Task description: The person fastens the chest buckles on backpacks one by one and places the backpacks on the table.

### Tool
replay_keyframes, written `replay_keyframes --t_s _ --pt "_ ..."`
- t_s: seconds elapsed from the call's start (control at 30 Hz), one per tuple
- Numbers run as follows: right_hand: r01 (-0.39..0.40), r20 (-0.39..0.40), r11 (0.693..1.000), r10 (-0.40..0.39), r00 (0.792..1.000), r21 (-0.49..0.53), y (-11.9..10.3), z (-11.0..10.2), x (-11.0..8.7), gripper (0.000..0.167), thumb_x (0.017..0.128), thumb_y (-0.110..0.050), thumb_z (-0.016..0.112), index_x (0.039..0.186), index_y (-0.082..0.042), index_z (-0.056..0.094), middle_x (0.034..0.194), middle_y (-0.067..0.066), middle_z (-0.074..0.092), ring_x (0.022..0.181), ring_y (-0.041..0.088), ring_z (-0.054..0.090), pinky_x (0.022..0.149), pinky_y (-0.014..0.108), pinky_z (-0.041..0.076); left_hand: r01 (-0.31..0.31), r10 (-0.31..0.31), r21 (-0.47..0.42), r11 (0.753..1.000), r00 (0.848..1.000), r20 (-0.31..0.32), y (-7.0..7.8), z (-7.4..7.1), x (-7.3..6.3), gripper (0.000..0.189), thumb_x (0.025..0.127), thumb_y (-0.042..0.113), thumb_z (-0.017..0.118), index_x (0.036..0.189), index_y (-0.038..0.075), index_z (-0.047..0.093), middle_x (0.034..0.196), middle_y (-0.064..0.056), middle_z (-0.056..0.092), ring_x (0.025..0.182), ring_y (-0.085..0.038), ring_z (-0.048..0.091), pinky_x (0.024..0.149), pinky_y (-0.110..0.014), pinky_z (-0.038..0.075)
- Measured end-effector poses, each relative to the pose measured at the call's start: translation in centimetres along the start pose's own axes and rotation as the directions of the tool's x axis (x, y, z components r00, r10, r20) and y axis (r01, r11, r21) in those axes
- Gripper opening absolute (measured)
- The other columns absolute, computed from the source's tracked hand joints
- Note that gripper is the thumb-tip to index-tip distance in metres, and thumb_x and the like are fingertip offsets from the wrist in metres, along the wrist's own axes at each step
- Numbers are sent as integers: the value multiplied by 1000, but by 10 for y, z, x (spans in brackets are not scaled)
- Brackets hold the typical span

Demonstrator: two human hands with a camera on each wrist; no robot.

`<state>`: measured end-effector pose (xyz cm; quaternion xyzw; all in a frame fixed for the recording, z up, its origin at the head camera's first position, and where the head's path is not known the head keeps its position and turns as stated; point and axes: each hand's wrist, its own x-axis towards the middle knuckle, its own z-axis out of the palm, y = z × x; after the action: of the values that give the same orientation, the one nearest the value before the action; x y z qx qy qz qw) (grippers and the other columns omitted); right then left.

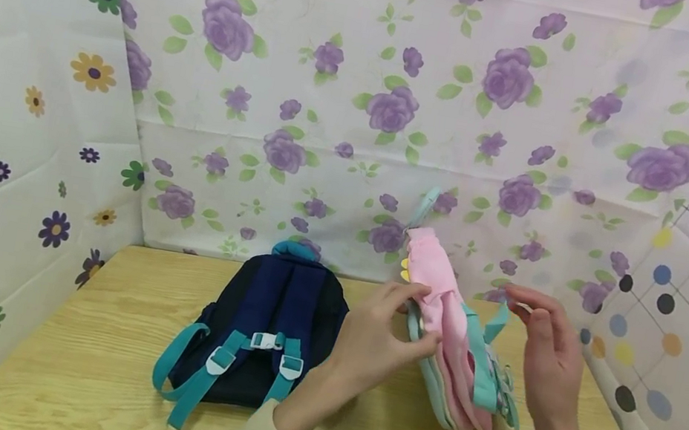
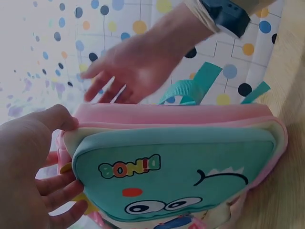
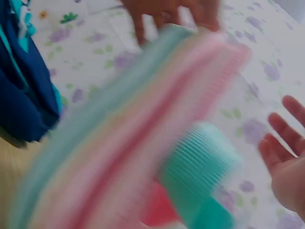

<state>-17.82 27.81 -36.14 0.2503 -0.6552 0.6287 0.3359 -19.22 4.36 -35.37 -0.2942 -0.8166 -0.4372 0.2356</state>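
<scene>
A small pink and mint backpack [image 1: 439,298] stands tilted on its edge on the right half of the table. My left hand [image 1: 374,329] grips its near side, thumb on the pink edge and fingers spread along the front. That front, in the left wrist view, has a mint pocket [image 2: 181,152] with cartoon eyes and a colourful word. To the right of the bag, my right hand [image 1: 552,353] has its fingers extended beside a teal shoulder strap [image 1: 487,373]. In the right wrist view this hand [image 3: 290,167] is apart from the bag, holding nothing.
A navy backpack [image 1: 261,292] with teal straps and white buckles lies left of the pink one, straps up. Both are on a light wooden table [image 1: 92,355]. Patterned cloth walls, including the floral back cloth [image 1: 336,93], enclose the table at the back and sides.
</scene>
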Motion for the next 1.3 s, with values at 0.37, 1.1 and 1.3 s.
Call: replay_keyframes --t_s 0.37,1.1,1.3 --pt "-195 210 858 326 922 -476 -7 -37 -1 24 103 -8 51 124 -7 62 116 -7 66 106 -2 61 87 9 47 118 -112 -181 976 993 43 -35 -16 -19 49 85 28 76 131 20 61 116 4 64 96 -19 61 82 -26 54" --pt "-151 379 719 518 767 -678 23 -61 -7 20 103 -27 55 121 -25 64 114 -7 66 99 0 60 84 22 51 418 -365 -215 883 898 246 -72 -14 -59 63 84 32 78 138 27 46 117 2 60 107 -21 58 95 -45 51" --pt "-166 394 709 553 734 -686 28 -63 -10 20 103 -30 54 121 -25 64 114 -2 68 98 0 61 82 25 52 443 -394 -147 884 877 275 -74 -7 -62 75 82 38 80 145 27 41 115 2 59 106 -20 56 90 -42 51"
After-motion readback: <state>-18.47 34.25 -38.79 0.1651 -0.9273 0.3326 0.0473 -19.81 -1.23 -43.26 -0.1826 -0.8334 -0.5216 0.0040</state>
